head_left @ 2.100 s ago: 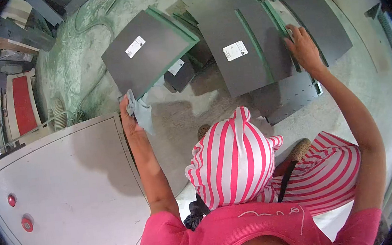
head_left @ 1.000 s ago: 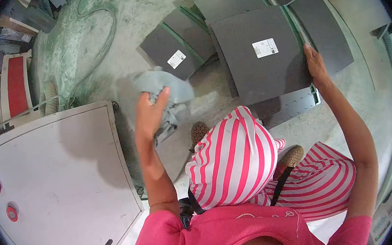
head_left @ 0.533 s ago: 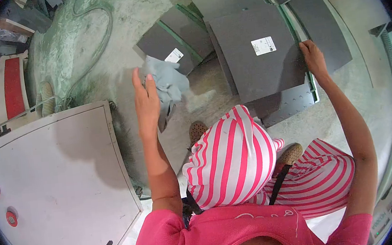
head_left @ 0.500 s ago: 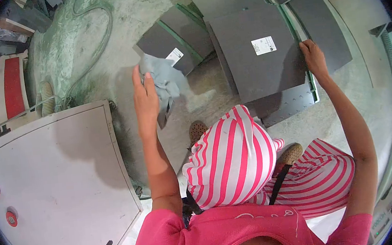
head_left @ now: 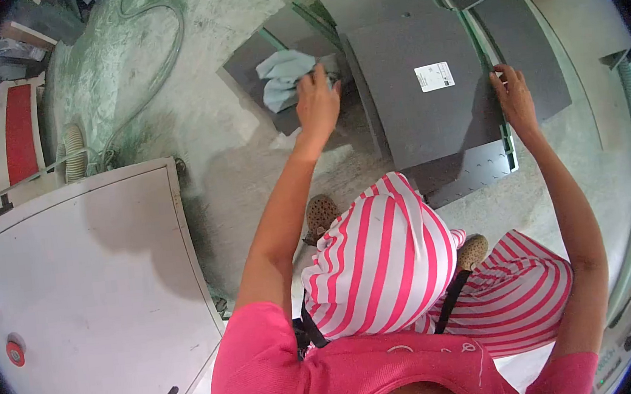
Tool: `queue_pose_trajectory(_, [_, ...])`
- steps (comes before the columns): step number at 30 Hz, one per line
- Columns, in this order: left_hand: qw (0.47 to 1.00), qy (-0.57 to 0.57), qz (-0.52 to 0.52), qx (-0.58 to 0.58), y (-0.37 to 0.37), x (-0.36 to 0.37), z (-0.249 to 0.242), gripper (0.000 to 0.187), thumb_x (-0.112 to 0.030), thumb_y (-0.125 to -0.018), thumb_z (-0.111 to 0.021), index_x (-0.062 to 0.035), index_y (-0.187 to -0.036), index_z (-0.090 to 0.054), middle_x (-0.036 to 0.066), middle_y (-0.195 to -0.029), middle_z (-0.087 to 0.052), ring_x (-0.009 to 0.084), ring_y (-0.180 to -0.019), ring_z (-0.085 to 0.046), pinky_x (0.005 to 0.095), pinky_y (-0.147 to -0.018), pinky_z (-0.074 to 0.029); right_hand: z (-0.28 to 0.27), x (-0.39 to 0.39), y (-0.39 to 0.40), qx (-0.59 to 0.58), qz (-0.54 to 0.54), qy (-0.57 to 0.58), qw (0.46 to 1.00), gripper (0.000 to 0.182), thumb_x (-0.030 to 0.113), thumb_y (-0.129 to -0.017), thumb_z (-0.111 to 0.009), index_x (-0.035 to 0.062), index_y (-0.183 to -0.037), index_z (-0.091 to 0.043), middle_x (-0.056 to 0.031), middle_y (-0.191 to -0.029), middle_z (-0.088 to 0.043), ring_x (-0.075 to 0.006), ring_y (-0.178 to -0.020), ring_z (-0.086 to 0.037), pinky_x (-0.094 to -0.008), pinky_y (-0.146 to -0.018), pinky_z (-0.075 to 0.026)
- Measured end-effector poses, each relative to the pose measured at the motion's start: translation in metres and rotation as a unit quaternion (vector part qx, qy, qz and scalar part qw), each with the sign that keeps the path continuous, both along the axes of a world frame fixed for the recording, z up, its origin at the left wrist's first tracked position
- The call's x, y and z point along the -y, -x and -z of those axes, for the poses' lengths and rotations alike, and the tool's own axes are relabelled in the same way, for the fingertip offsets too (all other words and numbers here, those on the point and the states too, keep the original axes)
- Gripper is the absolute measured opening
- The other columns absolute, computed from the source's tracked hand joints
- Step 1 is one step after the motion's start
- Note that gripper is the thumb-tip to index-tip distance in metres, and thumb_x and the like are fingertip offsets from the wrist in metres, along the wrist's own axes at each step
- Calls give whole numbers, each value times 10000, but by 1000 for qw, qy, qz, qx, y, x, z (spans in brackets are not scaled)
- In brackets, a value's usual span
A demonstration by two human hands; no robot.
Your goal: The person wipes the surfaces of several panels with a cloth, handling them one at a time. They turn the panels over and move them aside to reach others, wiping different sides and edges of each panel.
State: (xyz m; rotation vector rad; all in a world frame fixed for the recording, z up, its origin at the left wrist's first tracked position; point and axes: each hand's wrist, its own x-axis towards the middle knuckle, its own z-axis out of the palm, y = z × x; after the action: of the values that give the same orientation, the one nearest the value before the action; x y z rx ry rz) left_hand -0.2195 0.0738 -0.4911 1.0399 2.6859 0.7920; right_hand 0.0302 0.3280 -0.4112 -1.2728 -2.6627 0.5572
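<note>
My left hand [head_left: 318, 105] grips a crumpled grey-blue cloth [head_left: 285, 74], which hangs over a dark panel [head_left: 242, 63] lying at the upper middle. To the right lies a stack of dark grey boards, the top board [head_left: 397, 98] bearing a white label [head_left: 435, 77]. At the right edge of that stack, beside a green strip, is my right hand [head_left: 516, 99], its fingers curled on the edge. Whether its fingertips hold the board or the strip is hard to make out.
A white cabinet [head_left: 97, 294] with red buttons stands at the left. A hose [head_left: 167, 71] runs over the floor behind it. Another dark panel [head_left: 525, 44] lies beyond the stack at the right. My striped knees are just below the stack.
My left hand has moved right and slightly up with the cloth, from over the floor to over the dark panel. My right hand stays at the board's edge.
</note>
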Motion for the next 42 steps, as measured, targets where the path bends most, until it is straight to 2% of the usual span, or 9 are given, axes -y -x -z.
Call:
queue_pose_trajectory(9, [993,25,-21,-116,91,-39,23,380,-267,-784,-562,-147,-1139,-506,187,-934,-494,375,-901,-508,447,-726,-434,1,5,3,26,-9,5,1000,328,309,-874,-470,62,-1090,-481,-168,-1003,-505,-297,-890,-560,-401,-738,-446])
queue_pose_trajectory(17, [986,-30,-136,-94,166,-12,43,378,-267,-769,-574,-112,-1111,-535,201,-992,-522,347,-940,-508,432,-777,-420,7,2,-2,11,-22,15,1000,378,352,-885,-431,53,-1114,-470,-185,-1052,-495,-330,-924,-541,-418,-786,-425])
queue_pose_trajectory(30, [986,-65,-153,-6,-9,138,27,345,-233,-815,-510,-38,-1099,-533,180,-976,-540,357,-911,-509,389,-792,-402,4,0,3,5,3,-4,1000,446,418,-901,-355,60,-1146,-456,-205,-1095,-458,-355,-992,-499,-433,-828,-401])
queue_pose_trajectory(33, [969,34,-217,109,-16,152,28,367,-271,-816,-524,-17,-1080,-538,182,-912,-572,321,-837,-552,367,-742,-426,1,-3,4,9,6,-13,1000,422,407,-902,-360,68,-1130,-470,-201,-1092,-457,-358,-982,-502,-431,-824,-405])
queue_pose_trajectory(35, [890,53,-253,376,-13,143,6,401,-321,-821,-537,-6,-1070,-539,167,-922,-593,265,-812,-576,356,-692,-444,1,-6,3,0,-1,-37,999,395,393,-903,-369,80,-1115,-483,-198,-1090,-457,-358,-980,-503,-428,-817,-411])
queue_pose_trajectory(36, [890,53,-253,375,-10,146,19,401,-321,-821,-537,-6,-1070,-539,167,-922,-593,265,-812,-576,356,-692,-444,2,-8,2,-2,-1,-36,999,395,393,-903,-369,80,-1115,-483,-198,-1090,-457,-358,-980,-503,-428,-817,-411])
queue_pose_trajectory(38, [749,-177,-244,590,0,150,59,405,-338,-835,-536,-6,-1068,-535,149,-1000,-585,225,-861,-574,350,-707,-460,3,-11,-2,-15,-25,-36,999,371,385,-902,-375,97,-1106,-489,-190,-1090,-459,-355,-982,-503,-427,-813,-415])
queue_pose_trajectory(39, [750,-176,-243,590,3,142,57,405,-338,-835,-536,-6,-1068,-535,149,-1000,-585,225,-861,-574,350,-707,-460,3,-12,-2,-15,-24,-36,999,371,385,-902,-375,97,-1106,-489,-190,-1090,-459,-355,-982,-503,-427,-813,-415])
queue_pose_trajectory(42, [608,-305,-251,689,13,116,44,409,-342,-842,-534,-14,-1085,-517,116,-1044,-574,235,-908,-567,361,-762,-465,4,-16,-4,-10,-4,-23,1000,367,386,-904,-369,103,-1102,-492,-182,-1088,-462,-353,-978,-504,-426,-810,-416])
